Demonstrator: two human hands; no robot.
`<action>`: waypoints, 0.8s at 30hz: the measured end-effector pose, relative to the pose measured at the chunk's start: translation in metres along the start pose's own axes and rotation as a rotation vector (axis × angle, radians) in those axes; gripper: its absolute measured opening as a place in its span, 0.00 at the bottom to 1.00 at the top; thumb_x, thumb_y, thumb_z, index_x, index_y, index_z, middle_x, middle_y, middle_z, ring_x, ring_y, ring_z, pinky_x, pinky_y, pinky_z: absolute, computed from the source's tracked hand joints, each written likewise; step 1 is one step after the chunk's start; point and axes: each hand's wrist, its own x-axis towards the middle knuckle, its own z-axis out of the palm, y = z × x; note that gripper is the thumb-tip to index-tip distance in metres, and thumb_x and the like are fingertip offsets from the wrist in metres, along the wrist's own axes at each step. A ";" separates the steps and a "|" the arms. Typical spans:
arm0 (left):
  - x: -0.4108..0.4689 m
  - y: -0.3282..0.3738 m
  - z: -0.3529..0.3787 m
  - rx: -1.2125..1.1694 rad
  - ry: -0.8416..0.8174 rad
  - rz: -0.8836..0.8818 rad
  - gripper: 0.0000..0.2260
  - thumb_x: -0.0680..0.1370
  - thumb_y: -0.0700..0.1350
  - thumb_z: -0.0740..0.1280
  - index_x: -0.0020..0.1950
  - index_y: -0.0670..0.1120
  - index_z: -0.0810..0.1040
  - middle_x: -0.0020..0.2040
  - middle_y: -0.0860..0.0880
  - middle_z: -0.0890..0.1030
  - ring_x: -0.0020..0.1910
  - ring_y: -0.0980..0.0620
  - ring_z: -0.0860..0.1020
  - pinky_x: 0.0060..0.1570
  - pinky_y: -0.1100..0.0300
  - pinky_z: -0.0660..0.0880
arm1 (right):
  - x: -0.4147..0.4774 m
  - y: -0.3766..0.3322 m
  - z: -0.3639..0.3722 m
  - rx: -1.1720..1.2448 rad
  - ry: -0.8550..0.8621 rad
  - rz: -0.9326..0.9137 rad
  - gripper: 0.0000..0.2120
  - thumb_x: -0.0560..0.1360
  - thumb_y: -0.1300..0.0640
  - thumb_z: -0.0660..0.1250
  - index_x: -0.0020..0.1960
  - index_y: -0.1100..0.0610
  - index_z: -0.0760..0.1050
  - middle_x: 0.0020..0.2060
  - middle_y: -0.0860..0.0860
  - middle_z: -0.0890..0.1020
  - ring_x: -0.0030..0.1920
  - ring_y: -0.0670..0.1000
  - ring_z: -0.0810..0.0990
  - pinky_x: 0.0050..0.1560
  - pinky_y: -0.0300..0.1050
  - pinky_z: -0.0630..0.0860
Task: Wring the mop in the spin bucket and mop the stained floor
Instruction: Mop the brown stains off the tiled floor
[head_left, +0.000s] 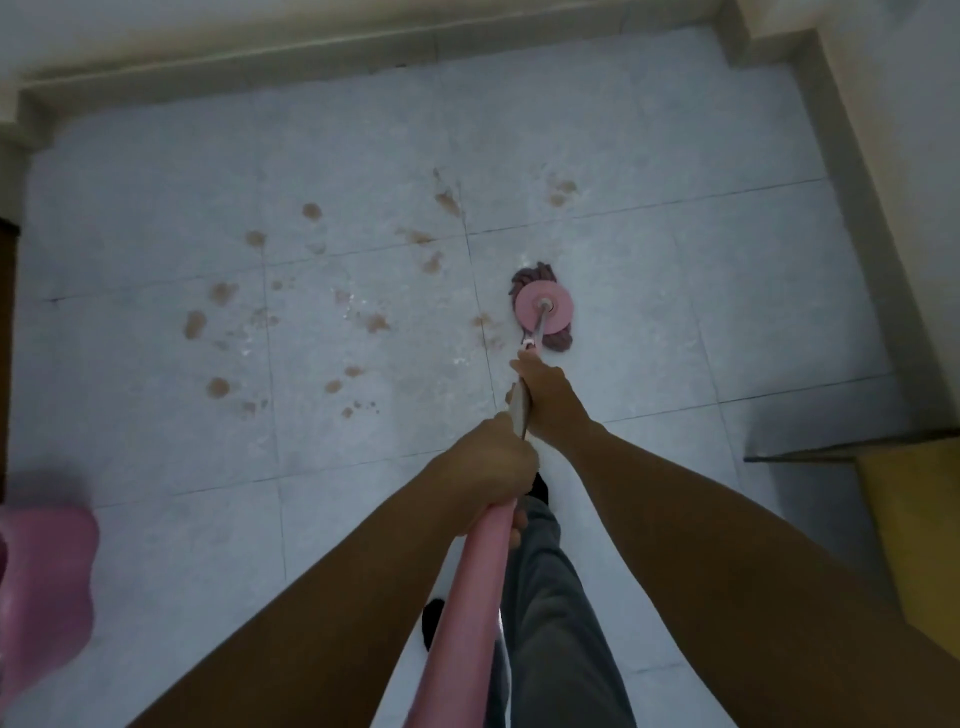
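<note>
A pink-handled spin mop (543, 312) was held in both hands over a pale, mottled tile floor (675, 291) crossed by thin dark grout lines. The left hand (491, 467) was clenched around the upper end of the smooth pink grip, while the right hand (545, 397) was wrapped around the slimmer metal shaft further down. The mop's round pink plastic disc was pressed flat to the tiles just right of a grout line, with a fringe of dull reddish fibre strands showing at its far and near edges. Brown, irregular stains (218, 387) were scattered in blotches across the tiles to the left of the mop head and beyond it, some smeared, the nearest lying just beside the disc. A rounded pink plastic bucket (41, 582), blurred, was seen only in part at the lower left edge. Grey trousers (550, 597) and a dark foot were visible beneath the handle. A cream skirting (311, 57) ran along the far wall, and a yellow block (914, 519) stood at the right.
</note>
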 end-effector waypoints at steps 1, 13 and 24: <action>0.010 0.015 -0.003 0.012 0.006 0.005 0.17 0.83 0.44 0.59 0.73 0.50 0.62 0.56 0.39 0.78 0.36 0.46 0.78 0.46 0.48 0.83 | 0.016 0.004 -0.012 -0.004 -0.014 0.006 0.25 0.79 0.64 0.61 0.75 0.64 0.63 0.77 0.58 0.62 0.77 0.58 0.59 0.77 0.54 0.57; 0.137 0.204 -0.054 -0.109 -0.051 0.079 0.18 0.83 0.45 0.58 0.73 0.56 0.64 0.47 0.42 0.77 0.28 0.51 0.75 0.24 0.61 0.76 | 0.221 0.067 -0.147 -0.148 0.103 -0.006 0.23 0.74 0.64 0.68 0.69 0.65 0.70 0.71 0.63 0.70 0.68 0.65 0.72 0.68 0.60 0.70; 0.130 0.224 -0.081 -0.317 -0.113 0.037 0.19 0.84 0.49 0.59 0.75 0.58 0.63 0.43 0.42 0.77 0.26 0.50 0.78 0.25 0.61 0.77 | 0.240 0.048 -0.179 -0.197 0.136 -0.007 0.24 0.72 0.66 0.68 0.68 0.63 0.73 0.62 0.61 0.79 0.61 0.63 0.78 0.62 0.54 0.76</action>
